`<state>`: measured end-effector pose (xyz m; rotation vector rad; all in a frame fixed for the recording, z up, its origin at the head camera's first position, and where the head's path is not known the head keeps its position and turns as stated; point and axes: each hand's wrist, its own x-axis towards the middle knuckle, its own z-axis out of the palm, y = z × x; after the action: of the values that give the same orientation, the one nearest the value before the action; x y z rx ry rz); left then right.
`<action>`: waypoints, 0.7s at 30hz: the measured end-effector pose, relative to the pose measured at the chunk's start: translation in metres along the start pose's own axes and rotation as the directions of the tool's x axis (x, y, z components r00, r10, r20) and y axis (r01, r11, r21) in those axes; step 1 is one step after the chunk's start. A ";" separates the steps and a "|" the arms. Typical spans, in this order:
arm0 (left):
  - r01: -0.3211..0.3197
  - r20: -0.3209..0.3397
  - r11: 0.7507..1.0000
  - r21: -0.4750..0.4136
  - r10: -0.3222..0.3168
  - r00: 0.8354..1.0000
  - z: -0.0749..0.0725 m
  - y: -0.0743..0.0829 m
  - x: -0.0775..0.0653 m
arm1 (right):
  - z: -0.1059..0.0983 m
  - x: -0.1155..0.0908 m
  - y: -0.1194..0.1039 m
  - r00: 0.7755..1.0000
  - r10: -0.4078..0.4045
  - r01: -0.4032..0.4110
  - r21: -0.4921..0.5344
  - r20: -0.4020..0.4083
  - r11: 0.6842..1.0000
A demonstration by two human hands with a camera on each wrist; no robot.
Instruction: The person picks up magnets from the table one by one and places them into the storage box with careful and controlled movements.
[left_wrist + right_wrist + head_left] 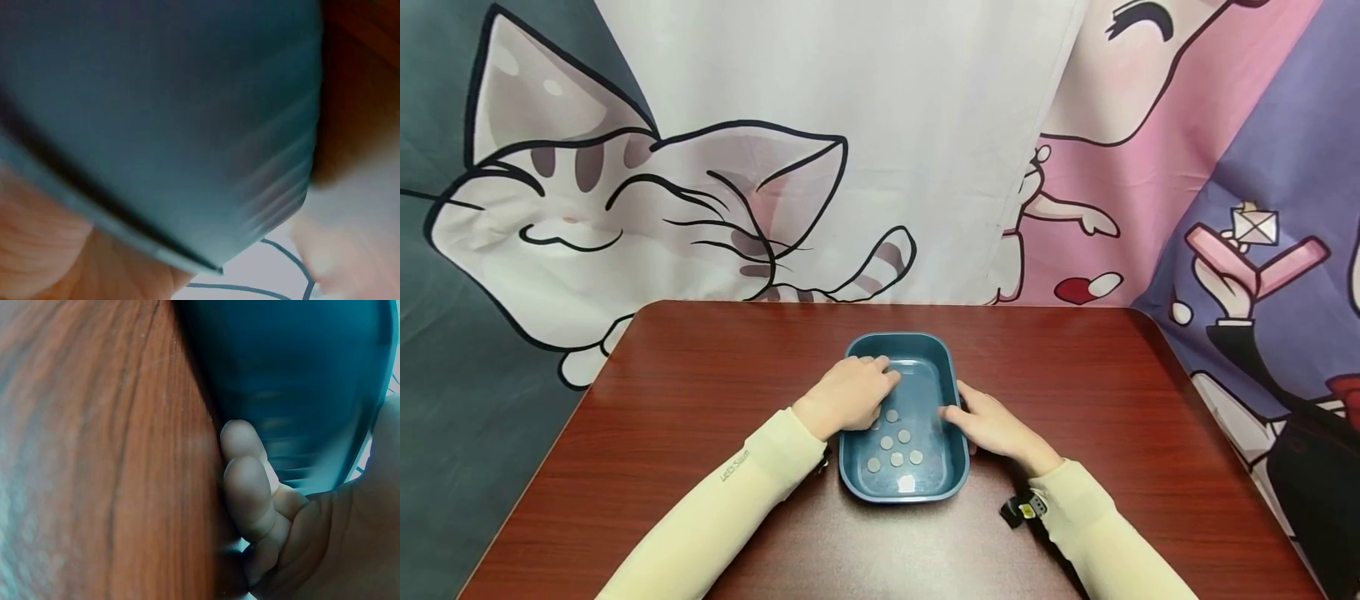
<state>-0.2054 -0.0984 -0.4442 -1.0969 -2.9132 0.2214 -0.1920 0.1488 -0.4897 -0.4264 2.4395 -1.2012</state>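
A blue rectangular tray [904, 497] stands on the table, several small round silver coins [897, 459] scattered in its nearer half. My left hand [850, 393] reaches across the left rim, fingers bent over the inside, thumb side down close to a coin. What lies between those fingertips is hidden; I cannot tell whether they pinch a coin. In the left wrist view, skin of this hand [37, 244] shows behind the tray's rim. My right hand [992, 423] grips the right wall, thumb inside. In the right wrist view its curled fingers [247, 487] lie against the outer wall.
The reddish-brown wooden table [715, 367] extends around the tray on every side. A cloth with cartoon figures [925, 83] hangs right behind the far edge. A small black device [1021, 510] sits at the right wrist.
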 end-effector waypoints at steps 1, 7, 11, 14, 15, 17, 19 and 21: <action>-0.007 -0.014 1.000 0.001 0.007 1.000 -0.001 -0.001 -0.002 | 0.000 0.000 0.000 1.000 0.001 -0.001 -0.001 -0.001 1.000; -0.048 -0.088 0.999 -0.010 0.047 0.995 -0.010 -0.004 -0.013 | 0.000 0.000 -0.001 1.000 0.008 -0.008 -0.005 -0.001 1.000; -0.079 -0.144 0.996 -0.030 0.074 0.987 -0.013 -0.005 -0.021 | 0.000 0.000 -0.002 1.000 0.013 -0.013 -0.005 -0.003 1.000; -0.098 -0.199 0.994 -0.053 0.085 0.976 -0.015 -0.006 -0.028 | 0.000 0.001 -0.001 1.000 0.014 -0.014 -0.011 -0.007 1.000; -0.103 -0.217 0.993 -0.062 0.087 0.972 -0.016 -0.005 -0.031 | 0.001 0.001 -0.001 1.000 0.011 -0.011 -0.012 -0.007 1.000; -0.111 -0.249 0.990 -0.082 0.088 0.964 -0.017 -0.005 -0.036 | 0.001 0.001 -0.001 1.000 0.009 -0.009 -0.015 -0.009 1.000; -0.116 -0.266 0.989 -0.093 0.087 0.960 -0.017 -0.005 -0.043 | 0.001 0.001 -0.001 1.000 0.007 -0.008 -0.017 -0.011 1.000; -0.115 -0.279 0.988 -0.100 0.083 0.957 -0.017 -0.004 -0.049 | 0.001 0.001 -0.001 1.000 0.007 -0.007 -0.018 -0.009 1.000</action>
<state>-0.1699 -0.1319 -0.4248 -1.1843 -2.6561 -0.0933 -0.1925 0.1474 -0.4897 -0.4183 2.4591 -1.1824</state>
